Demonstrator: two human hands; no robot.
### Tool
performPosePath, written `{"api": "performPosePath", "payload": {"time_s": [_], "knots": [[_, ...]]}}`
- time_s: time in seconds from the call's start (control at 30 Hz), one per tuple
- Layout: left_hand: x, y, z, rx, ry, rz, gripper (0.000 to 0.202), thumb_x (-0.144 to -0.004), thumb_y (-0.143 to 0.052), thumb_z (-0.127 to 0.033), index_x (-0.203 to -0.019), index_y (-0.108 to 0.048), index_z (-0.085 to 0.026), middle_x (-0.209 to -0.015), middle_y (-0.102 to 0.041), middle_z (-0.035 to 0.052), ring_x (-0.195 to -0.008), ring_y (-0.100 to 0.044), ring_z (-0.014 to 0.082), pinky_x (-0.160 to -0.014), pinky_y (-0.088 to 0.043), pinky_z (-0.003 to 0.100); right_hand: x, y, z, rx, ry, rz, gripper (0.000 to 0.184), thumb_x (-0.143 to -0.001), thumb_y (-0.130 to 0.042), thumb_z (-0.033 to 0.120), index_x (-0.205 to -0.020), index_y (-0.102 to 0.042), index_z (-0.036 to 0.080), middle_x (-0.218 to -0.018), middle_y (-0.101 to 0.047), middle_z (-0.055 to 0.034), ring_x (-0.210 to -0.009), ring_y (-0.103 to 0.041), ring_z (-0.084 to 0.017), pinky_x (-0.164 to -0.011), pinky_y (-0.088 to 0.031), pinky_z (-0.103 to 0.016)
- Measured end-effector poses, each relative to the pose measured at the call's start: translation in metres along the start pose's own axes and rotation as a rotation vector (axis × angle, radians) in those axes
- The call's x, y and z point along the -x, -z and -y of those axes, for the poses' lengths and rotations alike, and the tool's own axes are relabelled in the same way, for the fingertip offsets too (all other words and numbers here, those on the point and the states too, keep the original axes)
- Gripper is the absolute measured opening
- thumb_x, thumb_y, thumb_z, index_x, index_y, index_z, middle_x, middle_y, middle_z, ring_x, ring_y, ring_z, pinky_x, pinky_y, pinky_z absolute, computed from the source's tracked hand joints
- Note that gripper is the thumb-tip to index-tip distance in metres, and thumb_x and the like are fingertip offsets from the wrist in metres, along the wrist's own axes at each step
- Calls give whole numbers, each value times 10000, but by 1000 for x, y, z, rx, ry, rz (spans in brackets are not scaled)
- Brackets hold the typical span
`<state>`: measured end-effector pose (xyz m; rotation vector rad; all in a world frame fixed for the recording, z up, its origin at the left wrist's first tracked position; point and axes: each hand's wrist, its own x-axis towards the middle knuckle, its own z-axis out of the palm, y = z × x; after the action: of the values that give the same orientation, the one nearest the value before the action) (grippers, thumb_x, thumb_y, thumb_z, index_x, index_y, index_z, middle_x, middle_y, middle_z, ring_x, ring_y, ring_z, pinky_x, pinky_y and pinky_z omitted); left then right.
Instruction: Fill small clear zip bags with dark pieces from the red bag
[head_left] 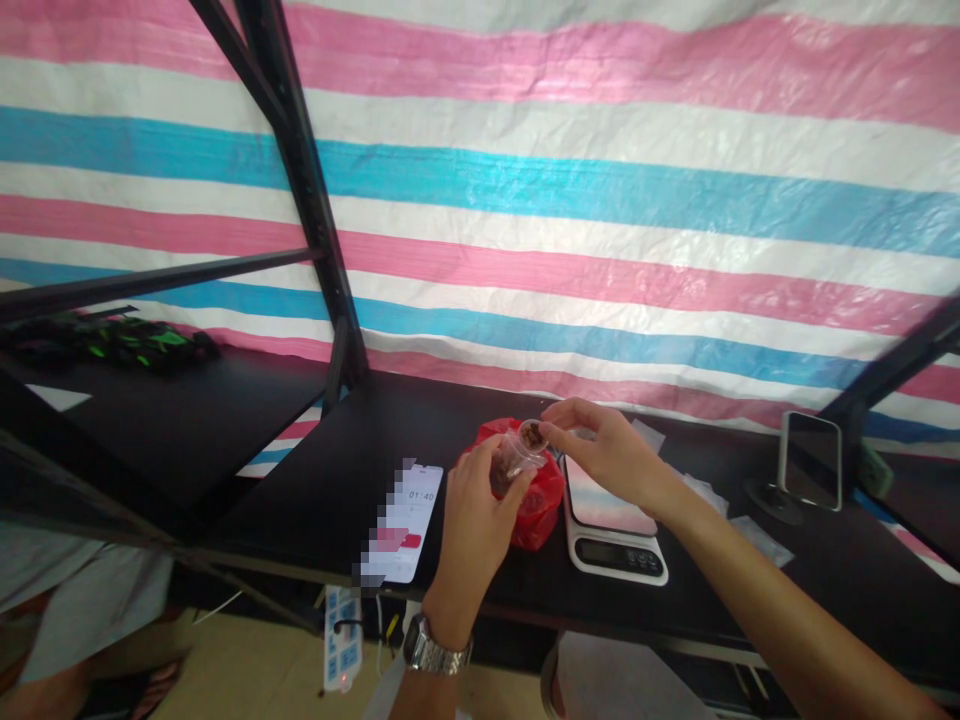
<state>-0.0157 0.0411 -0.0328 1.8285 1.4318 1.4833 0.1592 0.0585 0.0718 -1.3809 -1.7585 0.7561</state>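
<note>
My left hand (486,492), a metal watch on its wrist, is closed on a small clear plastic bag (513,456). Between thumb and fingers, my right hand (589,440) pinches the rim of a small round clear cup (533,436) with brown bits inside. The cup is tilted at the mouth of the clear bag; whether the two touch I cannot tell. Directly beneath both hands sits a crumpled red plastic bag (536,515), partly hidden by them. To its right is a white kitchen scale (616,556) with a dark display, below my right forearm.
A phone (401,530) showing a timer lies left of the red bag. Clear bags (761,540) are scattered right of the scale, near a device on a stand (810,460). Black shelf posts (300,180) rise at left. Someone's legs (112,610) show at lower left.
</note>
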Motion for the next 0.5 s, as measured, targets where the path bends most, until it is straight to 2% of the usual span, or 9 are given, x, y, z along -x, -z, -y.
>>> {"api": "performPosePath", "payload": {"time_s": [0.1,0.17,0.27,0.4,0.5], "knots": [[0,-2,2,12,-35,-19,316,-959,-717,-323,-1259,-665,-241,-1193,-758,96,-1086,-706,303,-956,-546,477,1,-6,3,124,32,-87,121,-898,-745,326,-950,-742,217,-935,-808,-53,-861,-751,-211,-814,-567,-351],[0,-3,2,29,-52,-21,302,-970,-706,-328,-1256,-663,-241,-1207,-758,96,-1093,-710,295,-968,-551,474,3,-9,3,175,60,-101,96,-896,-756,302,-948,-747,222,-935,-808,-46,-865,-750,-214,-826,-559,-358],[1,-5,3,62,-49,-11,298,-969,-708,-335,-1247,-660,-239,-1199,-762,95,-1098,-713,292,-979,-552,478,8,-12,4,265,183,-103,62,-885,-790,247,-937,-757,238,-968,-810,-32,-912,-750,-226,-921,-531,-406],[1,-7,7,139,2,-20,297,-980,-681,-345,-1254,-644,-235,-1211,-763,103,-1126,-719,295,-1007,-551,489,11,-17,5,350,360,-112,172,-866,-842,207,-1007,-763,265,-1081,-806,-20,-1030,-740,-244,-1059,-453,-478],[2,-8,10,170,38,-34,343,-986,-668,-373,-1294,-630,-227,-1284,-747,129,-1183,-708,314,-1034,-542,510,12,-21,5,316,389,-101,189,-887,-815,202,-1055,-752,260,-1119,-794,-33,-1054,-736,-242,-1001,-501,-428]]}}
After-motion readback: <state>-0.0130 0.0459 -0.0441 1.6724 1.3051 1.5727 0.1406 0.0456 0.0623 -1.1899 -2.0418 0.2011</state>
